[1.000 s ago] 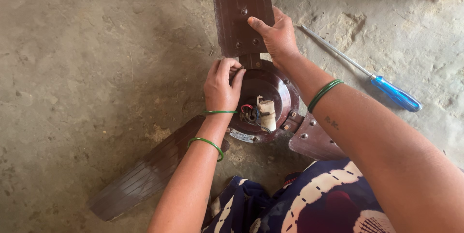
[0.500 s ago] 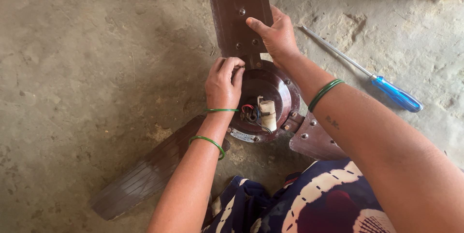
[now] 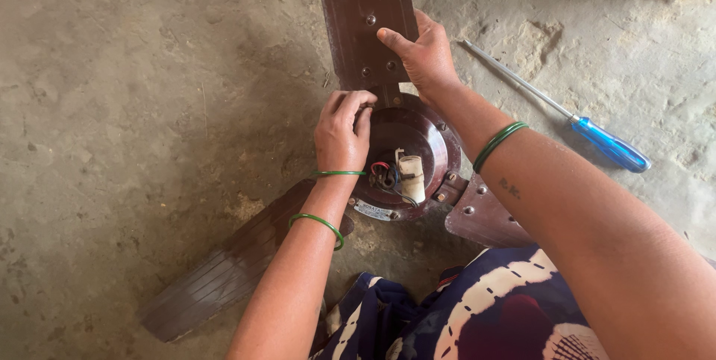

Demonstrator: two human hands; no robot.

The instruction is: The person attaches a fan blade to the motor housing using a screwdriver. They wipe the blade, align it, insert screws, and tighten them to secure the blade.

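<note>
Hub (image 3: 418,136) holding capacitor (image 3: 412,177), wires (image 3: 384,176); left hand (image 3: 341,132) touching rim.

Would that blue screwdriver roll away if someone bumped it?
Probably a little. The screwdriver has a long round metal shaft and a rounded blue handle, so a sideways nudge could turn it. The concrete floor looks rough and gritty, which would likely stop it soon. It looks stiff, and unlikely to bend when lifted.

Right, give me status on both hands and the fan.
Left hand fingers on the fan hub rim. Right hand pressing the top blade at its bracket. Screwdriver lies on the floor to the right, untouched.
</note>
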